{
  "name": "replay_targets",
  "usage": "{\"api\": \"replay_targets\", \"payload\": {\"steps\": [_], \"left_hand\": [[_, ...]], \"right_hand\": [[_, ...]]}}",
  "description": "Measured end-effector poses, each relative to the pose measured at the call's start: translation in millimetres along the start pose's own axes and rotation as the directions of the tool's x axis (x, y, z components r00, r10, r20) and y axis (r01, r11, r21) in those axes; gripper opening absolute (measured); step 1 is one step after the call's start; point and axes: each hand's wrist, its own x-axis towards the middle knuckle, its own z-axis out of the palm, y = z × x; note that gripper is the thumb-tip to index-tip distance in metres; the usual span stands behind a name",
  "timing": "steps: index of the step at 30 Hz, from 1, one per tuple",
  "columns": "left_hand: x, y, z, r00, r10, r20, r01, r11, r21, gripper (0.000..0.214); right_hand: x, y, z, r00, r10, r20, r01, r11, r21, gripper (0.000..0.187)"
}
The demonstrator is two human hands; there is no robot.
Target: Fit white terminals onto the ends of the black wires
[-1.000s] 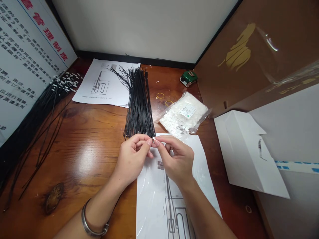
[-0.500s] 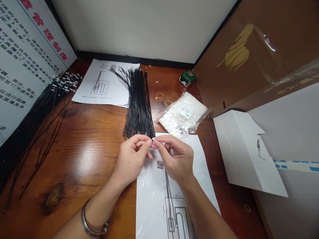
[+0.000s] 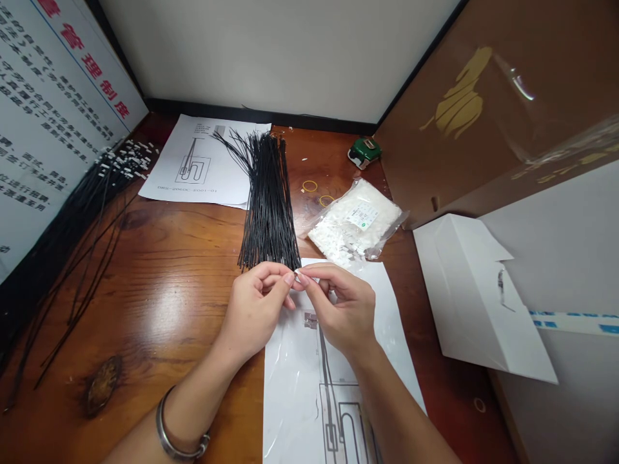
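Observation:
My left hand (image 3: 256, 309) and my right hand (image 3: 341, 309) meet fingertip to fingertip above the near end of a bundle of thin black wires (image 3: 269, 203). Both are pinched together on a small white part (image 3: 298, 275) between them; whether a wire end is in it I cannot make out. The hands hover over a printed drawing sheet under clear film (image 3: 309, 386) on the wooden table (image 3: 178, 270). A metal bangle (image 3: 169, 435) is on my left wrist.
A clear bag of small white parts (image 3: 355, 222) lies right of the bundle. Wires with white ends (image 3: 97, 193) lie at the left by a poster. Another drawing sheet (image 3: 203, 161), rubber bands (image 3: 310, 185), a green object (image 3: 363, 151) and a white folded box (image 3: 476, 293) surround the hands.

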Motion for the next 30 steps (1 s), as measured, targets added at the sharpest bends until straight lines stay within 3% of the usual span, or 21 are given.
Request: {"api": "replay_targets", "payload": {"steps": [30], "left_hand": [[0.4,0.1,0.1,1.000,-0.006,-0.007,0.006,1.000,0.005,0.012]], "right_hand": [[0.3,-0.7,0.3,1.000,0.016,0.011,-0.016,1.000,-0.015,0.008]]}}
